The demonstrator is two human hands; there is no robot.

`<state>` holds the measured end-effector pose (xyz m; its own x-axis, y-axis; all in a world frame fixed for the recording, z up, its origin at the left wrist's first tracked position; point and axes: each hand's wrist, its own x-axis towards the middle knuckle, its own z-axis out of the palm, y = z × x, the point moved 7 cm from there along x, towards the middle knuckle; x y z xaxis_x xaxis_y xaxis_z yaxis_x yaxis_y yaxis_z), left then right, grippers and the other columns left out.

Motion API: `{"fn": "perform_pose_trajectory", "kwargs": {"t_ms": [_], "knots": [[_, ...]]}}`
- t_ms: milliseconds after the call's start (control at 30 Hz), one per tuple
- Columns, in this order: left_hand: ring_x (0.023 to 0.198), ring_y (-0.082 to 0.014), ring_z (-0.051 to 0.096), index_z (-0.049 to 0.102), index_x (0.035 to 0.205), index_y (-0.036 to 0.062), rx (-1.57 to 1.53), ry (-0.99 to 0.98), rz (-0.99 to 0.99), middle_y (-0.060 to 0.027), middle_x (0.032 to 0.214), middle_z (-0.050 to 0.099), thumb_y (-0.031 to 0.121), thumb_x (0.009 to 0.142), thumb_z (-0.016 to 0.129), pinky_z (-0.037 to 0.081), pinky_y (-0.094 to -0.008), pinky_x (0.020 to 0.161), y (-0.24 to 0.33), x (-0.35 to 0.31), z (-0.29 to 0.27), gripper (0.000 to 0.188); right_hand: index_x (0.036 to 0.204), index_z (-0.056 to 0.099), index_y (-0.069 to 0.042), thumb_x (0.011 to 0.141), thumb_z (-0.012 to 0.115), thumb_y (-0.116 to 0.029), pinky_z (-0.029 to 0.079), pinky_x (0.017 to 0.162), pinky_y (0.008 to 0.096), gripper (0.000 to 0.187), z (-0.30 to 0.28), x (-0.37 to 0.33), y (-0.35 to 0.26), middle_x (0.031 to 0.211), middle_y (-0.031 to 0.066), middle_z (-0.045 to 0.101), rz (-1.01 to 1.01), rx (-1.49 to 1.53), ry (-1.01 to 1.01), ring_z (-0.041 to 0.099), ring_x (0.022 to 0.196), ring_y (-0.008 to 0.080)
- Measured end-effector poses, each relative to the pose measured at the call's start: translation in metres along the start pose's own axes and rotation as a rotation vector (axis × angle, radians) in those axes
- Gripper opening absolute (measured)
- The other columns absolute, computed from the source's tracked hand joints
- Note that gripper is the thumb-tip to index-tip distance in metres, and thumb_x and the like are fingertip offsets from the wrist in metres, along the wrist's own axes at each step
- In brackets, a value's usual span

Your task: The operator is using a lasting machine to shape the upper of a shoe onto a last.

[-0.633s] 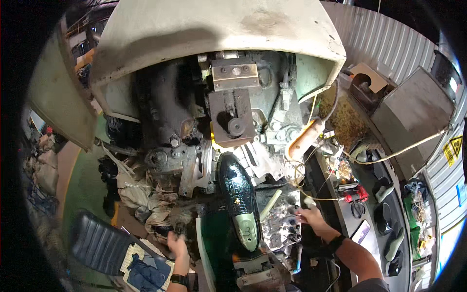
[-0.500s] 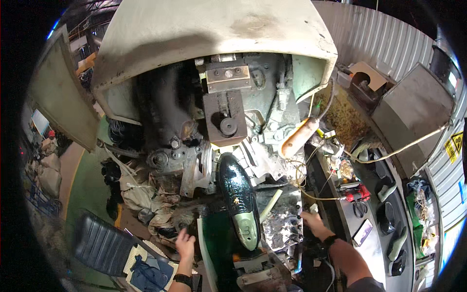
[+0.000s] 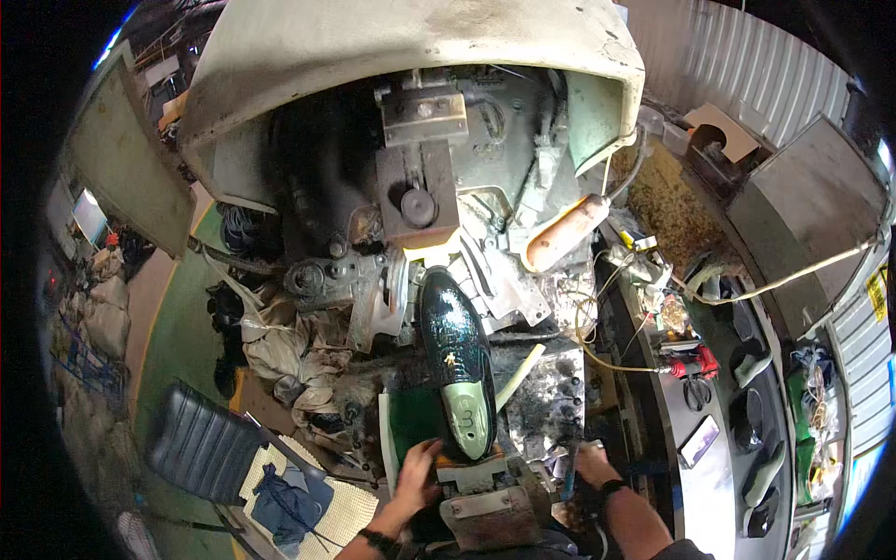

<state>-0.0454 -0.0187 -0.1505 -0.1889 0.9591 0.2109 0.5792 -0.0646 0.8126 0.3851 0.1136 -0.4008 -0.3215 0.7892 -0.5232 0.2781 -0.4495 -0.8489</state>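
Left hand (image 3: 413, 481), fingers parted, near the black shoe (image 3: 452, 338) (green last (image 3: 469, 422) inside); right hand (image 3: 594, 466), grip indeterminable, near the metal plate's (image 3: 549, 397) lower-right corner.

Left hand (image 3: 415, 471) and right hand (image 3: 590, 464), viewed from above, are standing well apart.
The left forearm (image 3: 362, 551) is slanting up and rightward from the lower edge, its hand showing loosely bent, parted fingers (image 3: 427, 450); the right forearm (image 3: 639, 523) is slanting up and leftward, its hand showing bent fingers, whose closure the view is not revealing clearly.
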Motion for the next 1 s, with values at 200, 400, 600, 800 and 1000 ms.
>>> {"fn": "perform_pose_trajectory", "kwargs": {"t_ms": [200,400,600,800,1000], "knots": [[0.115,-0.0306,0.059,0.045,0.141,0.0058,-0.625,-0.327,-0.828,-0.0157,0.135,0.053,0.024,0.098,0.044,0.049,-0.0445,0.098,0.004,-0.048,0.028,0.047,0.105,0.057,-0.002,0.092,0.067,-0.014,0.057,0.078,0.0317,0.020,0.018,-0.027,-0.022,0.096,0.0095,0.065,0.080,0.451,0.145,0.068,0.093,0.0216],[0.110,-0.0342,0.062,0.051,0.133,0.0026,-0.551,-0.390,-0.625,-0.0190,0.120,0.061,0.011,0.077,0.068,0.050,-0.0417,0.095,-0.062,-0.021,0.069,0.059,0.114,0.058,0.001,0.096,0.065,-0.021,0.060,0.071,0.0388,0.029,-0.038,-0.087,-0.092,0.098,0.0181,0.069,0.115,0.431,0.485,0.071,0.083,0.0289],[0.105,-0.0357,0.066,0.060,0.121,-0.0010,-0.533,-0.379,-0.244,-0.0213,0.110,0.066,0.007,0.066,0.081,0.052,-0.0401,0.088,-0.129,-0.037,0.064,0.059,0.119,0.057,0.006,0.100,0.060,-0.032,0.058,0.084,0.0440,0.042,0.018,-0.098,-0.220,0.106,0.0263,0.069,-0.146,0.552,0.180,0.072,0.089,0.0332],[0.091,-0.0276,0.069,0.070,0.106,0.0019,0.058,-0.145,-0.107,-0.0134,0.099,0.068,0.018,0.058,0.091,0.054,-0.0405,0.080,0.038,-0.038,-0.083,0.055,0.098,0.061,0.004,0.104,0.054,-0.032,0.059,0.077,0.0400,0.037,0.033,-0.131,-0.286,0.095,0.0259,0.071,-0.328,0.473,0.148,0.073,0.082,0.0322],[0.106,-0.0301,0.065,0.055,0.132,0.0032,-1.142,0.624,-0.151,-0.0150,0.119,0.065,0.034,0.098,0.048,0.054,-0.0460,0.091,0.048,-0.048,-0.234,0.046,0.109,0.069,0.001,0.101,0.060,-0.024,0.056,0.087,0.0357,0.028,0.094,-0.220,-0.354,0.103,0.0145,0.074,-0.661,0.071,0.077,0.070,0.097,0.0199]]}}
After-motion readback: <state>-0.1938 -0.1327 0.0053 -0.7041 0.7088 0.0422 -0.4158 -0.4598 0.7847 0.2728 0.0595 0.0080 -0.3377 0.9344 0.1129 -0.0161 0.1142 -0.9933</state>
